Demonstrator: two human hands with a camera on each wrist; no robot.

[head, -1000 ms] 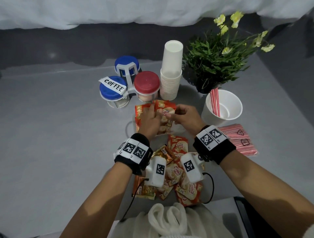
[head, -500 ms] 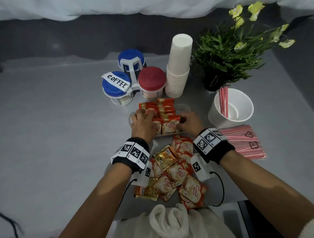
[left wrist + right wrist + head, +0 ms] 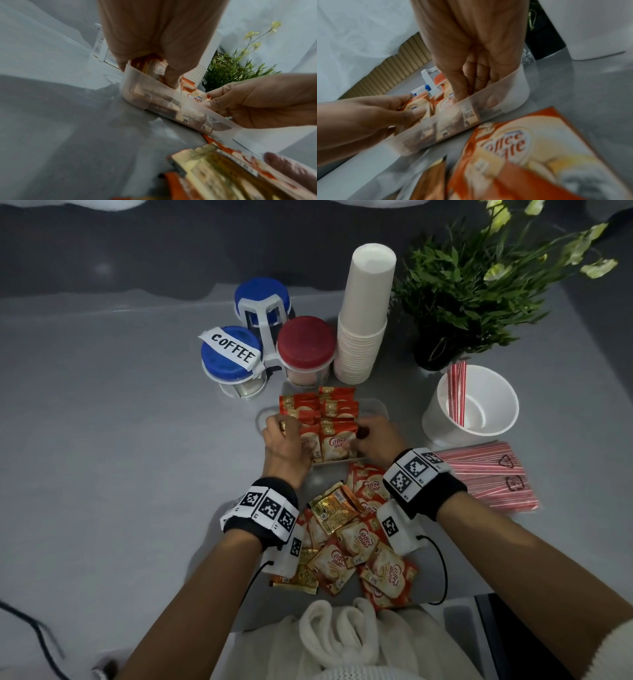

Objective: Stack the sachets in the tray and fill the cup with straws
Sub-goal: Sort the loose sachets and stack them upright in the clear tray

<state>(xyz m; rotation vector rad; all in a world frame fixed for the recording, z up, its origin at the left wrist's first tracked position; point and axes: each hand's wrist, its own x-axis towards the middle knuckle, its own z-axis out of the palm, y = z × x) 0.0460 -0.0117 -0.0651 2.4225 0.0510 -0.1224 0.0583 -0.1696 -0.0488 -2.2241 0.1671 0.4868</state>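
A clear plastic tray (image 3: 376, 406) holds red-and-cream sachets (image 3: 337, 409) standing on edge in two rows. My left hand (image 3: 290, 434) pinches the left row between thumb and fingers; the left wrist view shows my left hand (image 3: 165, 70) reaching inside the tray (image 3: 154, 94). My right hand (image 3: 357, 441) grips the front sachets of the right row, its thumb (image 3: 459, 93) down behind the tray wall (image 3: 505, 100). More loose sachets (image 3: 356, 542) lie in a heap under my wrists. A white cup (image 3: 507, 392) at the right holds a few red-striped straws (image 3: 456, 392).
A flat pack of striped straws (image 3: 486, 477) lies beside the cup. Behind the tray stand three lidded jars in a rack (image 3: 263, 337), one labelled COFFEE, a tall stack of paper cups (image 3: 363, 337) and a potted plant (image 3: 462, 292).
Both hands brought a held bundle of sachets down into the tray, and now work among the rows there. The loose heap has not moved.
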